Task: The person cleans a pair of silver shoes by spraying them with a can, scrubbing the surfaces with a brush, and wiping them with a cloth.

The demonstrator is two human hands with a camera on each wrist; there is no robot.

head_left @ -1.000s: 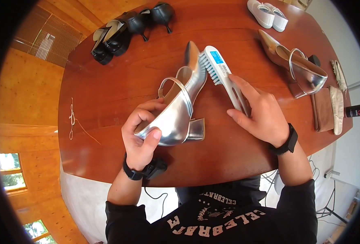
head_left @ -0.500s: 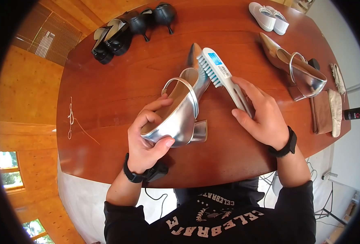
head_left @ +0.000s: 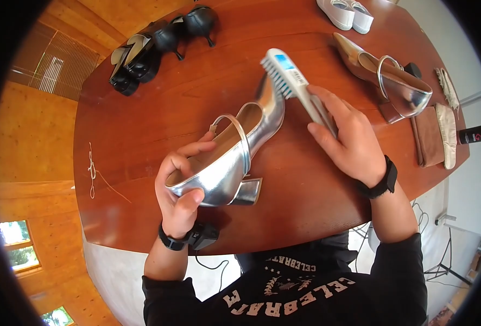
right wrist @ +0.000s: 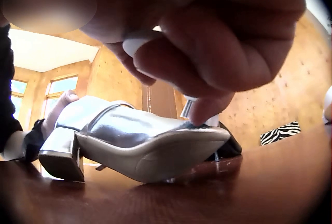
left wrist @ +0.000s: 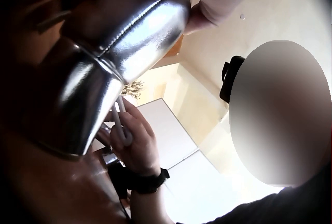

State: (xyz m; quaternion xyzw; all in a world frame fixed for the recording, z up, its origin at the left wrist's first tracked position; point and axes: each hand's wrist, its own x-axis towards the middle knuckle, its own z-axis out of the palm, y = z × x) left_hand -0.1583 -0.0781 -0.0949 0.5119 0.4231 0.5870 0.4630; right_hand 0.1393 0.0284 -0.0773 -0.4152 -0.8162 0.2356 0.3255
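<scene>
A silver block-heeled shoe (head_left: 219, 179) with a strap lies tilted over the table, its pointed toe away from the body. My left hand (head_left: 179, 209) grips its heel end, thumb on the outer side and fingers inside the opening. In the left wrist view the shiny heel (left wrist: 85, 99) fills the upper left. My right hand (head_left: 354, 136) holds a white brush (head_left: 286, 65) by its handle. The brush's blue and white bristles overlap the shoe's toe. From the right wrist view, the sole (right wrist: 150, 156) faces the camera, with bristles over the toe.
The matching silver shoe (head_left: 406, 92) stands at the right beside a brown cloth (head_left: 426, 136) and a black can (head_left: 473, 135). Black shoes (head_left: 143, 51) and black heels (head_left: 200, 23) stand far left, white shoes (head_left: 341, 15) far right. Thin string (head_left: 92, 168) lies left.
The heel end of the silver shoe has shifted left and slightly toward the body with my left hand. The brush has moved from the toe's right side across its top. The head view has shifted slightly.
</scene>
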